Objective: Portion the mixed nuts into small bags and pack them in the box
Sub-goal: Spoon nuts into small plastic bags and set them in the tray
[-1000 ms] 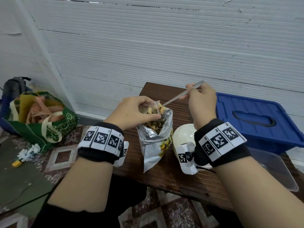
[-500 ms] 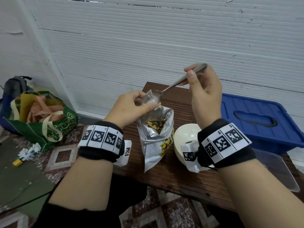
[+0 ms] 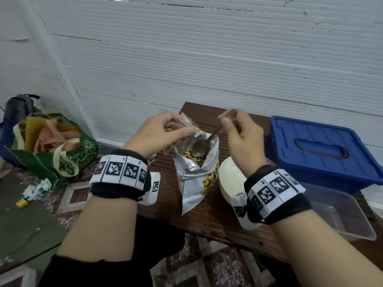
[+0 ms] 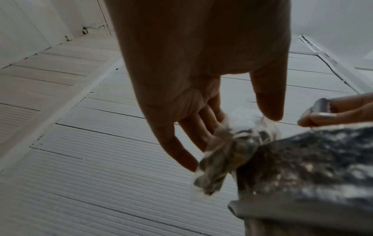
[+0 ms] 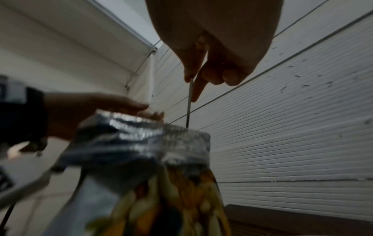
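Head view shows a dark wooden table (image 3: 192, 216) running under both hands, with a blue box (image 3: 323, 154) just beyond the right hand (image 3: 241, 139) and a clear plastic tub (image 3: 342, 216) beside the right wrist. Off to the left of the left hand (image 3: 157, 134), a green shopping bag (image 3: 51, 150) sits on the floor. Between the two hands stands the open foil nut bag (image 3: 196, 172), upright, nuts (image 3: 191, 155) showing at its mouth. A white bowl (image 3: 230, 181) sits just beside it, below the right hand. The left hand pinches a small clear bag (image 4: 226, 153) between thumb and fingertips right at the near-left lip of the foil bag; it holds some nuts and hangs crumpled. The right hand grips the handle of a metal spoon (image 3: 200, 146), fingers curled round it, with the spoon's bowl lowered inside the foil bag's mouth, resting on or just above the nuts. The hands are near each other but apart, either side of the opening.
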A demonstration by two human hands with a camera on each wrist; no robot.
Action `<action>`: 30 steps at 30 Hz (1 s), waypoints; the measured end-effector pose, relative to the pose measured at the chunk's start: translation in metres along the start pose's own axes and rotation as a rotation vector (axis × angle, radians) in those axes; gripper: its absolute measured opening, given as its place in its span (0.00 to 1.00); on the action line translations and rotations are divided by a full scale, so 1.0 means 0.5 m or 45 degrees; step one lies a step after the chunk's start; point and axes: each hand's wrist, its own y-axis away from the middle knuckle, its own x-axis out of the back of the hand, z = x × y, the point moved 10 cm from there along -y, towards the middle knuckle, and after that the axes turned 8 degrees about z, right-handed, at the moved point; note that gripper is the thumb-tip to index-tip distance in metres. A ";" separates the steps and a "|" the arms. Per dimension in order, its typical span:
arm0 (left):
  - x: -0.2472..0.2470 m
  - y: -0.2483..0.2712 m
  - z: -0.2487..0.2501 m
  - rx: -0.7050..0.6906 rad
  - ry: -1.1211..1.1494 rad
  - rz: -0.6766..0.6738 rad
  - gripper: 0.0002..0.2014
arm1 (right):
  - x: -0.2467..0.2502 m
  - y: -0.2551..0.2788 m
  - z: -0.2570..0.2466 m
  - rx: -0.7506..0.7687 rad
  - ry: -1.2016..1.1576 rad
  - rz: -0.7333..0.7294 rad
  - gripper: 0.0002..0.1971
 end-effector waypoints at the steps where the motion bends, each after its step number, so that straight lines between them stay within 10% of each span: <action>1: -0.003 0.001 0.001 -0.002 -0.009 -0.016 0.23 | -0.019 0.011 -0.007 0.079 0.048 -0.079 0.06; 5: -0.006 0.004 0.001 0.000 -0.006 -0.052 0.27 | -0.064 0.042 -0.015 0.211 0.122 -0.240 0.07; 12: -0.011 0.008 0.005 -0.001 -0.014 -0.079 0.27 | -0.063 0.034 0.018 -0.092 -0.032 -0.197 0.06; 22: 0.002 0.008 0.013 -0.037 -0.024 -0.019 0.31 | 0.005 0.032 0.115 -0.662 -0.192 0.163 0.07; 30: 0.013 0.011 0.012 -0.026 -0.023 -0.009 0.28 | 0.057 0.009 0.122 -0.729 -0.200 0.324 0.06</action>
